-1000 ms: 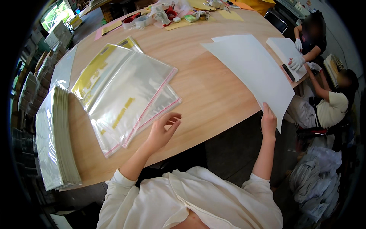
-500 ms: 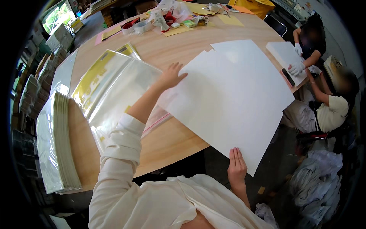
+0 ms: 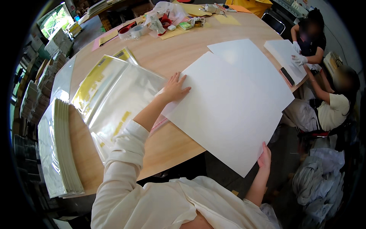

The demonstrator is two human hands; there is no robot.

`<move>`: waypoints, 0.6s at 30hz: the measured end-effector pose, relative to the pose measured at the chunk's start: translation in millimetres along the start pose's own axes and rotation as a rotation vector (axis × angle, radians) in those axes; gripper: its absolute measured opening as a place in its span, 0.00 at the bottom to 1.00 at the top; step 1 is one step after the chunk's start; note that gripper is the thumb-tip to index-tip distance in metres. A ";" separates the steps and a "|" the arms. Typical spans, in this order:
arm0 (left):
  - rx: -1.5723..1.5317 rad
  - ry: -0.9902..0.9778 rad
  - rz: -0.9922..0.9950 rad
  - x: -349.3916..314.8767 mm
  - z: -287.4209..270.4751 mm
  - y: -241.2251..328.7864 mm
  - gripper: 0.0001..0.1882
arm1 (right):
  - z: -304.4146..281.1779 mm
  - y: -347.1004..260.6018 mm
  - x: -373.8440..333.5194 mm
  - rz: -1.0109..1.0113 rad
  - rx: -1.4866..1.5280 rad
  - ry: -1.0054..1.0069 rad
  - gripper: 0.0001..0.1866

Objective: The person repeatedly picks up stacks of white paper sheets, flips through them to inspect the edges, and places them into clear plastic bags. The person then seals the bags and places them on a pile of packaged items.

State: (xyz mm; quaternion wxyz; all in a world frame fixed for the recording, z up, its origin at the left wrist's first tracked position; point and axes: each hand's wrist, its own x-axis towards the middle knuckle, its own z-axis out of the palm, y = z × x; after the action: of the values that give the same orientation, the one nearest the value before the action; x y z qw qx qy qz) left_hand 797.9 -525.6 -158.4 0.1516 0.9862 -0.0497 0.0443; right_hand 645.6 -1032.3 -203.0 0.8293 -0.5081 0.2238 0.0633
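Observation:
A large white sheet (image 3: 225,103) lies over another white sheet (image 3: 244,47), which shows at the far edge. The near corner of the upper sheet hangs past the table's edge. My left hand (image 3: 176,87) rests with fingers spread on the sheet's left edge. At the near right, my right hand (image 3: 264,155) grips the sheet's edge, with part of the fingers hidden behind it. Left of the sheets are clear plastic sleeves (image 3: 131,86) with yellow patches, partly under my left forearm.
A tall stack of plastic-wrapped sheets (image 3: 51,149) stands on the table (image 3: 171,152) at the left. Tape rolls (image 3: 139,31), paper and plastic lie at the back. Two people sit at the right, beside a white stack (image 3: 282,55) and a black bar (image 3: 287,76). Plastic bags (image 3: 316,179) lie lower right.
My right hand has gone from lying flat near the sheet's near corner to gripping its right edge. My left hand has come slightly nearer, and the upper sheet has shifted toward me.

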 end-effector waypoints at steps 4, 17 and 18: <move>-0.290 0.025 -0.067 7.4 -2.7 -6.4 0.37 | 18.2 -0.9 -8.8 -0.180 -0.120 0.021 0.18; -0.827 0.032 -0.224 45.5 -44.5 -12.9 0.45 | 16.3 -25.0 -63.9 -0.599 -0.068 -0.119 0.24; -0.862 -0.074 -0.214 40.5 -67.2 1.4 0.44 | 8.0 -24.9 -66.2 -0.620 -0.039 -0.108 0.25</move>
State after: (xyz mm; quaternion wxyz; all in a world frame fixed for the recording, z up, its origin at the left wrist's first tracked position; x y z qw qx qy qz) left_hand 833.0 -510.0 -90.0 0.5509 0.8333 0.0331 -0.0318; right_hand 597.3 -1029.1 -150.8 0.8098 -0.5639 0.0127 -0.1615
